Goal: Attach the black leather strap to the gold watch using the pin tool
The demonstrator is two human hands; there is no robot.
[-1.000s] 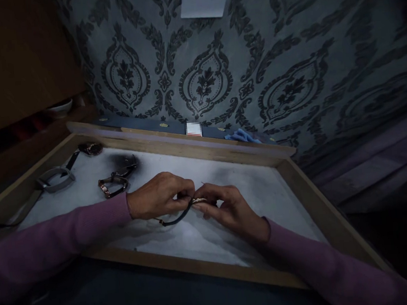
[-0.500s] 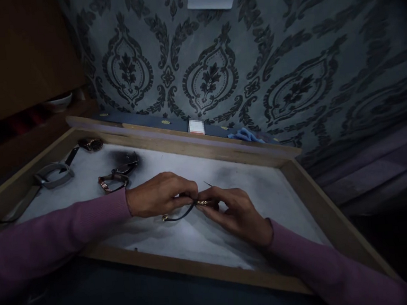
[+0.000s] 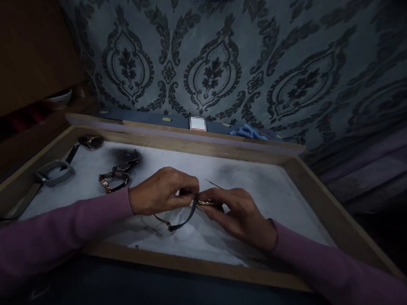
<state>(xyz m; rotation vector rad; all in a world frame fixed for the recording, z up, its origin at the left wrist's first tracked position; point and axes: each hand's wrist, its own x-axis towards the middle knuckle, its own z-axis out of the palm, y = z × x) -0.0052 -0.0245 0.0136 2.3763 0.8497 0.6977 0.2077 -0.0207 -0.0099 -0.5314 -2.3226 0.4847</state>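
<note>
Strap [image 3: 181, 219] now droops lower; both hands [image 3: 164, 191] [image 3: 239, 211] grip it mid-tray [image 3: 298, 172].

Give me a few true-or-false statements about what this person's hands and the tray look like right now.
1. Both hands meet over the wooden tray. True.
2. The left hand and the right hand pinch a small watch with a dark strap between them. True.
3. The strap lies flat on the tray's white lining. False: it hangs in a loop below the fingers.
4. The sleeves are green. False: they are pinkish purple.
5. Other watches lie in the tray, to the left of the hands. True.
6. The wall behind is plain white. False: it bears dark patterned wallpaper.
</note>
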